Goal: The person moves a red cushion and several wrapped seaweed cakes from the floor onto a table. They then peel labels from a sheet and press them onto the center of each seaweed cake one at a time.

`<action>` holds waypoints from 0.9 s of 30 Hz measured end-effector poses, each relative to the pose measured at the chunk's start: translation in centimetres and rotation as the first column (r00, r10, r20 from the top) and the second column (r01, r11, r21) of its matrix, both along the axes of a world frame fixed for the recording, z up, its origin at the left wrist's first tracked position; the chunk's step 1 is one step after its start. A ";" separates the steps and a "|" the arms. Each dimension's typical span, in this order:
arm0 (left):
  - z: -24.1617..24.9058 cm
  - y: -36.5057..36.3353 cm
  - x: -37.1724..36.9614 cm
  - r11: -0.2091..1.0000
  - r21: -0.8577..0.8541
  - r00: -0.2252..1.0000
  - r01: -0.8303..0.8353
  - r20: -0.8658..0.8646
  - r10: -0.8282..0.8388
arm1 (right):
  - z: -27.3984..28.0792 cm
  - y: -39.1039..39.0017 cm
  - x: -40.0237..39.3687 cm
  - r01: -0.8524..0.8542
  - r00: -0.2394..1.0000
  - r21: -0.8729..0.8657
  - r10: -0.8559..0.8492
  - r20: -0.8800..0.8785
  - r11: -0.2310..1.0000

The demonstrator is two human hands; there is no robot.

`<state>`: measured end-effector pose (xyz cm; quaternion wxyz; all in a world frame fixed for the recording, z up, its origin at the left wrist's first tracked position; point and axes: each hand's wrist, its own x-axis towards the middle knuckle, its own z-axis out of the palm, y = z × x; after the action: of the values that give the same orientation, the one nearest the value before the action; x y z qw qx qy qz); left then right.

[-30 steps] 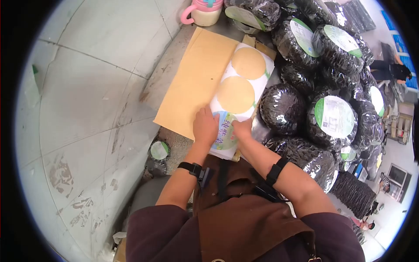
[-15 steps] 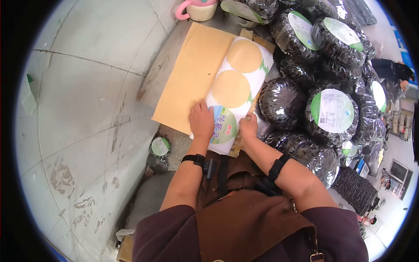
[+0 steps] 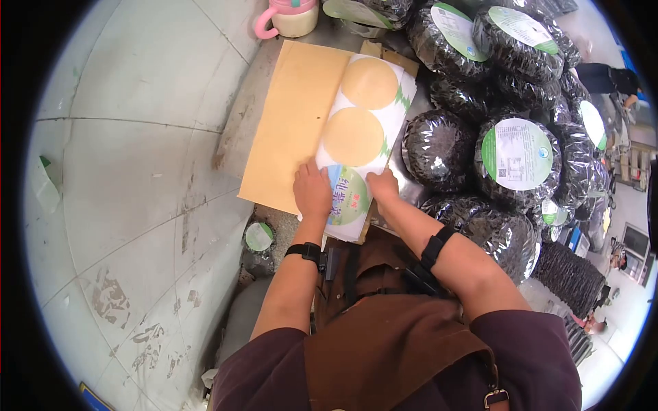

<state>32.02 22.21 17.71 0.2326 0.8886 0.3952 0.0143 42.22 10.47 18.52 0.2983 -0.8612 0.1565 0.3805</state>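
Observation:
A white label sheet (image 3: 362,164) lies lengthwise on a tan backing sheet (image 3: 295,103). It has two bare tan circles and, nearest me, a round printed label (image 3: 351,198) in green and blue with purple characters. Along the label's left side, my left hand (image 3: 313,192) rests on the sheet with its fingers stretched forward. My right hand (image 3: 384,186) is closed at the sheet's right edge, beside the label, fingers bent and pressed together. Whether it grips the label itself or the whole sheet's edge is hard to see.
Black, film-wrapped round packs (image 3: 439,151) with green-and-white labels are heaped on the right. A cup with a pink handle (image 3: 291,17) stands at the back. White tiled wall (image 3: 137,171) borders the left. One small labelled pack (image 3: 259,237) sits low beside the wall. People are in the far right background.
The view has shifted slightly, so the sheet and packs sit a little differently in frame. My right hand has moved slightly further up along the label's right edge; my left hand stays on the sheet.

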 end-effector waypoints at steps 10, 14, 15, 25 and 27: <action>-0.4 3.3 6.3 0.987 0.002 0.970 0.158 0.188 -0.155 | -2.5 3.9 9.4 0.110 0.856 0.312 -0.249 0.453 0.944; -0.5 4.3 10.8 0.982 -0.037 0.972 0.185 0.156 -0.177 | -1.5 4.5 11.8 0.283 0.876 0.397 -0.404 0.263 0.873; -0.6 4.4 11.0 0.982 -0.043 0.973 0.184 0.152 -0.175 | -1.7 4.7 11.8 0.272 0.869 0.391 -0.399 0.293 0.879; -1.9 4.6 12.3 0.989 0.054 0.987 0.137 0.079 -0.141 | -2.2 7.9 11.0 0.144 0.799 -0.317 0.079 0.597 0.937; -1.5 4.5 12.3 0.989 0.036 0.989 0.143 0.035 -0.144 | -1.4 6.6 11.6 -0.039 0.883 -0.195 0.125 0.453 0.980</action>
<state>44.36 26.70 16.18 0.2257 0.9180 0.3254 0.0208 53.80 17.10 17.09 0.2317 -0.9562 0.0781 0.1609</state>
